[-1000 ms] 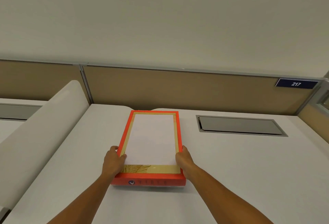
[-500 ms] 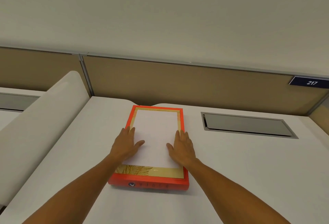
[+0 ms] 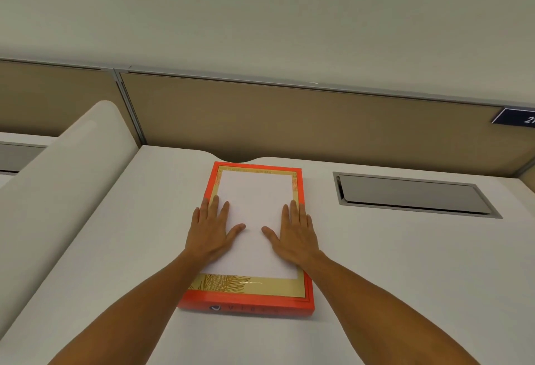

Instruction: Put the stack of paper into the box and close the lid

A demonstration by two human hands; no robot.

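Paper stack (image 3: 254,219) lies inside the orange box (image 3: 249,302) on the white bench (image 3: 390,263), left hand (image 3: 210,233) and right hand (image 3: 295,234) flat on it, fingers spread; no lid shows, and uneven pressing could skew sheets against the rim.

This is an office cubicle. A white table (image 3: 376,263) backs onto a tan fabric partition (image 3: 289,127) with a metal top rail, and at 2 o'clock a grey cable-access flap (image 3: 411,193) is set into the surface. A dark blue number plate (image 3: 518,117) hangs on the partition at 3 o'clock, and a plain pale wall (image 3: 260,11) rises behind at 12 o'clock.
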